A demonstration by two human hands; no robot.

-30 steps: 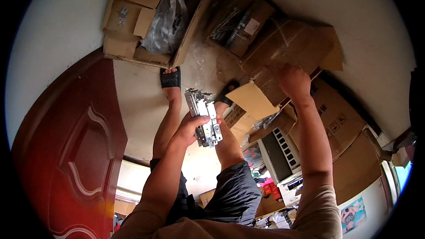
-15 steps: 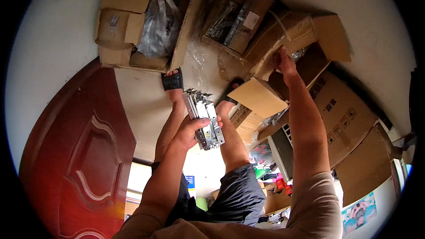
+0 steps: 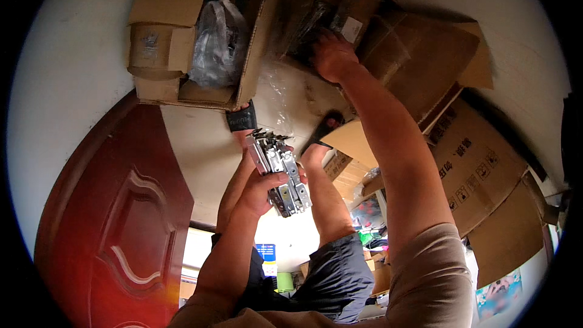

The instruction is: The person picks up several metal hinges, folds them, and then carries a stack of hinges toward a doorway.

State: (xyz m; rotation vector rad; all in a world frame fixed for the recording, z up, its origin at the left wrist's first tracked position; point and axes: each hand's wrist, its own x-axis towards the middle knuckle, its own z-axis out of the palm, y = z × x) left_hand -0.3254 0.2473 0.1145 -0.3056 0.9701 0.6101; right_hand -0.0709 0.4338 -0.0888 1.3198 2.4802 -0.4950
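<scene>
My left hand (image 3: 262, 193) is closed around a stack of silvery metal hinge-like fittings (image 3: 283, 176), held upright in front of my legs, with dark pointed ends at its top. My right arm stretches far forward. My right hand (image 3: 334, 56) is over an open cardboard box (image 3: 303, 71) at the back, its fingers apart and partly lost in shadow. Beside those fingers lie clear-wrapped dark parts (image 3: 313, 21) and a piece with a white label (image 3: 351, 29). I see nothing held in that hand.
An open carton (image 3: 258, 42) with a clear plastic bag (image 3: 217, 45) stands at the back left. Another carton (image 3: 419, 48) is on the right, its front flap (image 3: 349, 141) folded outward. A big printed carton (image 3: 480, 170) leans farther right. A red door (image 3: 127, 225) is on the left.
My right hand has moved left from the right-hand carton to the box at the back. A flap now covers that carton's opening. My left hand still grips the metal fittings.
</scene>
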